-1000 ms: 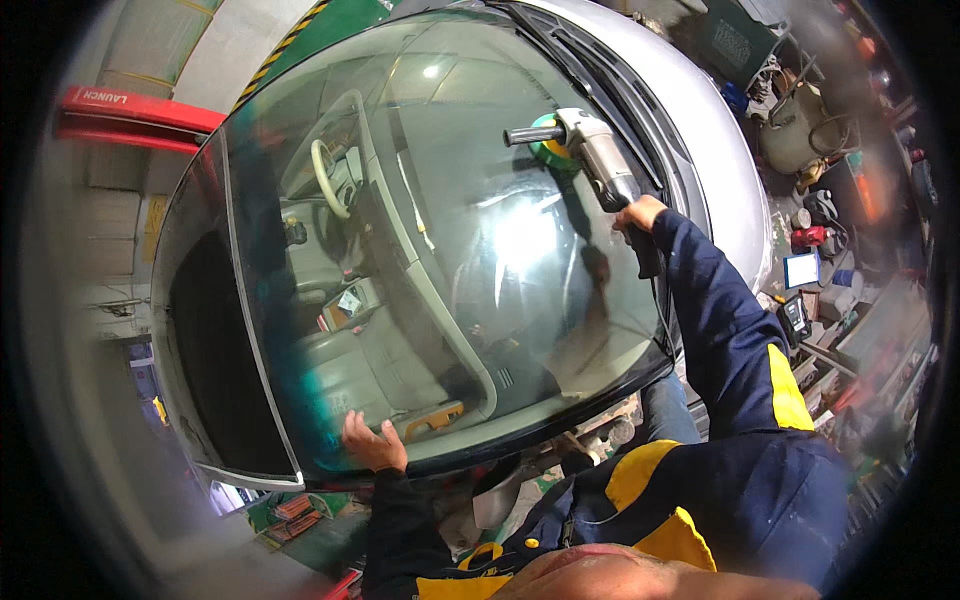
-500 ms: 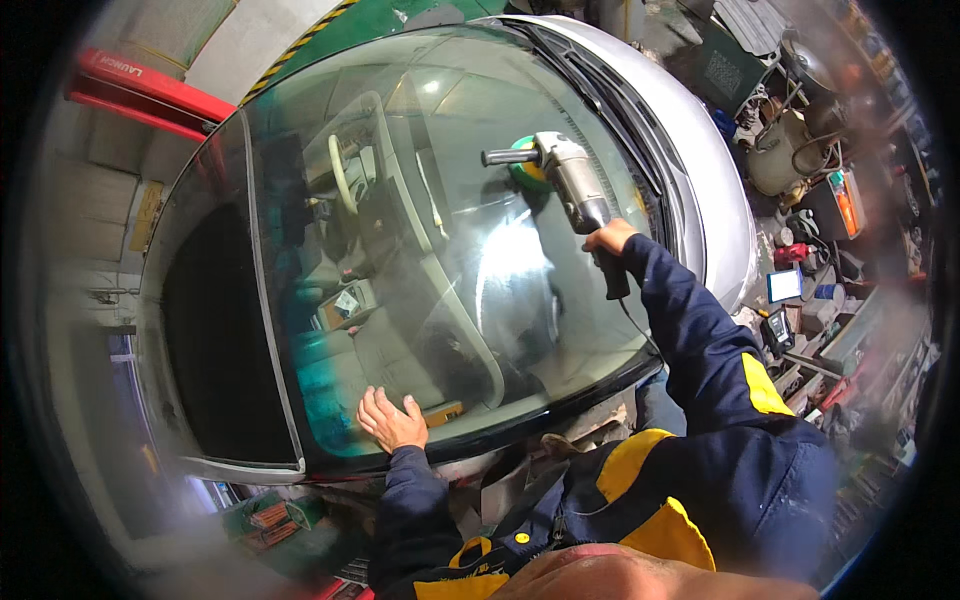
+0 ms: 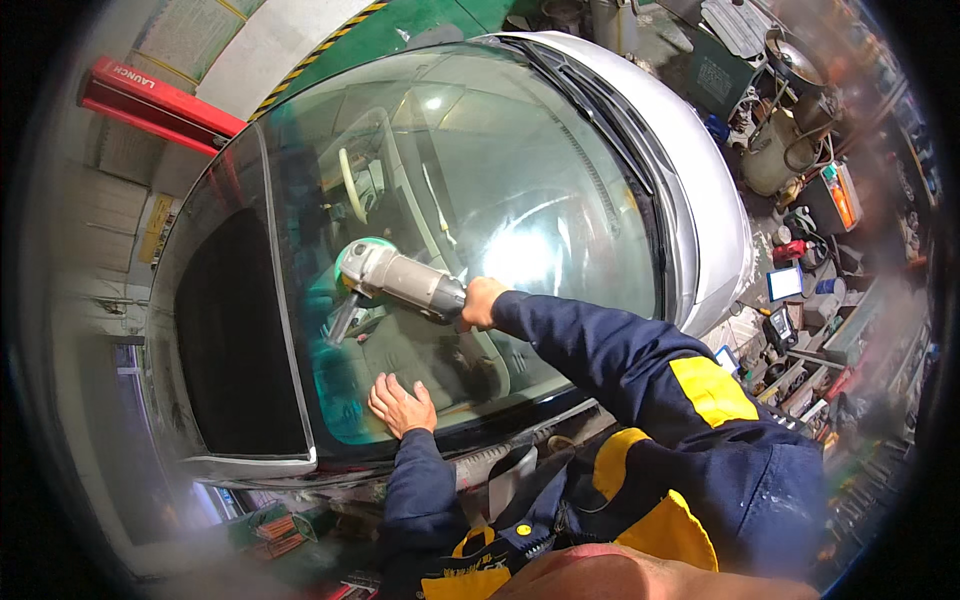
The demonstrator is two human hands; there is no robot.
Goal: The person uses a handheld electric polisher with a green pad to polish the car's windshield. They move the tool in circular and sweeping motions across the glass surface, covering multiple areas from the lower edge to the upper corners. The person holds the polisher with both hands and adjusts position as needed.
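Note:
My right hand (image 3: pixel 481 304) is closed around the rear grip of a grey angle polisher (image 3: pixel 405 280). A green-edged round pad (image 3: pixel 362 256) shows at the polisher's head, against the car windshield (image 3: pixel 560 230). The dark side handle (image 3: pixel 345 320) of the machine sticks out toward me with no hand on it. Below it, my left hand (image 3: pixel 402 405) rests on the glass near the windshield's lower left corner, fingers spread and holding nothing. Through the glass a cream steering wheel (image 3: pixel 352 186), dashboard and seats show. A bright light reflects in the middle of the windshield.
Wiper arms (image 3: pixel 610 130) lie along the windshield's right edge, beside the silver hood (image 3: pixel 700 180). The dark roof panel (image 3: pixel 240 340) is at left. A red lift arm (image 3: pixel 155 105) stands beyond the car. Tools, bins and a tank (image 3: pixel 780 155) crowd the right side.
The polisher has swung from the upper right of the windshield to its left part, turning as my right arm reached across. My left hand stays nearly in place on the glass.

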